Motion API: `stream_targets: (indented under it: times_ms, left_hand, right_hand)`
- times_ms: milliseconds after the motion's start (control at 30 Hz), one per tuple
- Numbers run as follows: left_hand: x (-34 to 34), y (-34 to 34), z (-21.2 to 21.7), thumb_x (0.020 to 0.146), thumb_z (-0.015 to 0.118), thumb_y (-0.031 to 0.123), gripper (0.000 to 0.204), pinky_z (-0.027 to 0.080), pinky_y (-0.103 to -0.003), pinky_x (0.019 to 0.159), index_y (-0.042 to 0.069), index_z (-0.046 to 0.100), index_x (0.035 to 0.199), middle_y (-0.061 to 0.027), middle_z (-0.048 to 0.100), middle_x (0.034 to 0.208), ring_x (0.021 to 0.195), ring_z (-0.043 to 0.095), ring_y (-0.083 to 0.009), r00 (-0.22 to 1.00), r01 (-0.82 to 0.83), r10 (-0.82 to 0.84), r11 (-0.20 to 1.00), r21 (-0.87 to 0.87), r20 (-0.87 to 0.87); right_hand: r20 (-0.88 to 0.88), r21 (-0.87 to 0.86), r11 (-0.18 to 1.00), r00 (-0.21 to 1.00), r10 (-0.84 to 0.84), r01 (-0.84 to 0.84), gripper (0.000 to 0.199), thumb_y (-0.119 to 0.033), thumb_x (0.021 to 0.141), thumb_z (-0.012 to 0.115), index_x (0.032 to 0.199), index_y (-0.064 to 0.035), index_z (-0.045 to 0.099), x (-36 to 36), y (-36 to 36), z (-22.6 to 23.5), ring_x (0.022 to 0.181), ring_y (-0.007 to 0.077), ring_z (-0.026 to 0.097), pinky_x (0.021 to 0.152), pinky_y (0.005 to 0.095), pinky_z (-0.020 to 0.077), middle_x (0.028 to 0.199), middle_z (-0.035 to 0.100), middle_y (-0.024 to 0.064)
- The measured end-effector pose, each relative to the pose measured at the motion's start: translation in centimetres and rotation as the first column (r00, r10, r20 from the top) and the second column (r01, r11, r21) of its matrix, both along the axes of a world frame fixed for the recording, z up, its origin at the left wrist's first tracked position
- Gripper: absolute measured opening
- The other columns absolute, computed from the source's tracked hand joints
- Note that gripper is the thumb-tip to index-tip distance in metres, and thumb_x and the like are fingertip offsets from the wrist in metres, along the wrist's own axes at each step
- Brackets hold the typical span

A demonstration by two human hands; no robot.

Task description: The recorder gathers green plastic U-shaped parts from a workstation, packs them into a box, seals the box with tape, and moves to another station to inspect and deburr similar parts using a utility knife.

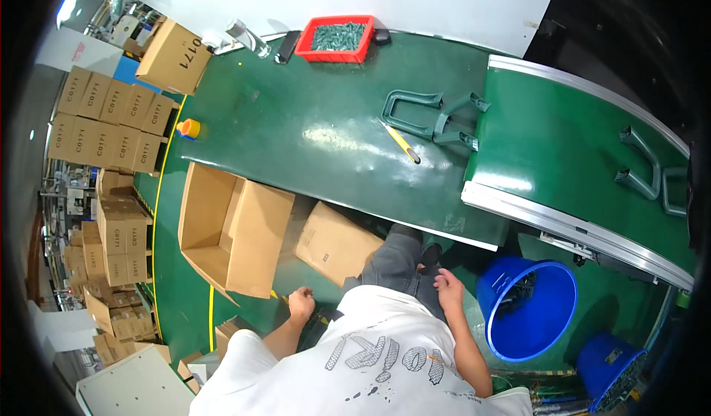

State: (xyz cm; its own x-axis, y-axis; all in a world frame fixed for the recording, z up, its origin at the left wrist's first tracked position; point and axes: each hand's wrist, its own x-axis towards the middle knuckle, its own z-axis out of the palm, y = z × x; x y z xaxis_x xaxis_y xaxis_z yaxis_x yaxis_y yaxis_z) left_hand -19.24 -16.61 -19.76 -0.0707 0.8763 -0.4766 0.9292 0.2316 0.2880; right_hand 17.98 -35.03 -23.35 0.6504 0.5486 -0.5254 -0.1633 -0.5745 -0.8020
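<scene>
While both hands hang free, nothing is held.
left hand (301, 302): fingers curled loosely, empty, nearest the open carton (231, 231) on the floor.
right hand (449, 286): fingers slack, empty, by the knee.
carton handling: likely light, stiff walls, floppy flaps; grip opposite side walls.
beside it: closed carton (337, 243), under the green table (318, 131).

The 1 head-worn fisheye camera looked steeply down from above the person's white shirt (385, 357), taking in the green worktop (318, 120) ahead and the floor below.
</scene>
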Motion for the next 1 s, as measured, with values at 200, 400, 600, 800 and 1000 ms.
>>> stream_targets:
  times_ms: [200, 400, 600, 800, 1000]
  left_hand:
    - [7.0, 10.9, 1.4, 0.078, 0.051, 0.009, 0.022, 0.051, -0.041, 0.075, 0.004, 0.069, 0.090, -0.0203, 0.066, 0.083, 0.078, 0.065, -0.0364, 0.984, 0.174, -0.174, 0.947, 0.271, -0.023]
    - [17.2, 25.9, 2.7, 0.077, 0.051, 0.004, 0.019, 0.050, -0.038, 0.069, 0.002, 0.067, 0.086, -0.0190, 0.065, 0.080, 0.075, 0.064, -0.0335, 0.868, 0.400, -0.496, 0.727, 0.558, 0.026]
    - [20.4, 37.2, 0.0, 0.071, 0.051, 0.002, 0.016, 0.048, -0.043, 0.062, 0.004, 0.061, 0.082, -0.0155, 0.058, 0.076, 0.069, 0.058, -0.0377, 0.666, 0.689, -0.731, 0.524, 0.501, -0.151]
    - [19.0, 38.1, -3.7, 0.069, 0.044, -0.005, 0.015, 0.043, -0.041, 0.053, 0.005, 0.051, 0.077, -0.0142, 0.050, 0.070, 0.060, 0.051, -0.0342, 0.620, 0.588, -0.780, 0.393, 0.707, -0.082]
    - [18.8, 39.1, -3.1, 0.068, 0.044, -0.007, 0.016, 0.042, -0.036, 0.051, 0.004, 0.053, 0.074, -0.0139, 0.051, 0.070, 0.058, 0.052, -0.0310, 0.566, 0.568, -0.824, 0.378, 0.731, -0.014]
  right_hand:
    - [0.010, 0.264, 0.948, 0.984, 0.179, -0.176, 0.023, -0.006, 0.085, 0.056, 0.105, 0.0010, 0.064, 3.2, 7.1, 4.0, 0.073, 0.0157, 0.066, 0.069, 0.0269, 0.0518, 0.089, 0.068, 0.0133]
    - [-0.132, 0.397, 0.916, 0.985, 0.111, -0.050, 0.023, 0.000, 0.085, 0.049, 0.102, 0.0006, 0.064, 1.5, 12.7, 0.7, 0.075, 0.0155, 0.065, 0.071, 0.0276, 0.0511, 0.086, 0.067, 0.0100]
    - [0.324, -0.113, 0.989, 0.937, 0.131, -0.099, 0.037, -0.018, 0.086, 0.050, 0.120, -0.0025, 0.052, -5.3, 21.3, -10.6, 0.119, 0.0353, 0.045, 0.102, 0.0431, 0.0336, 0.126, 0.050, 0.0221]
    - [0.252, -0.433, 0.901, 0.964, 0.083, 0.036, 0.037, -0.019, 0.087, 0.050, 0.120, -0.0025, 0.053, -7.8, 28.5, -18.1, 0.117, 0.0356, 0.046, 0.101, 0.0430, 0.0347, 0.125, 0.051, 0.0219]
    - [0.291, -0.521, 0.852, 0.950, 0.114, 0.057, 0.037, -0.019, 0.087, 0.050, 0.119, -0.0026, 0.053, -10.4, 32.6, -20.9, 0.115, 0.0359, 0.047, 0.100, 0.0430, 0.0357, 0.124, 0.052, 0.0216]
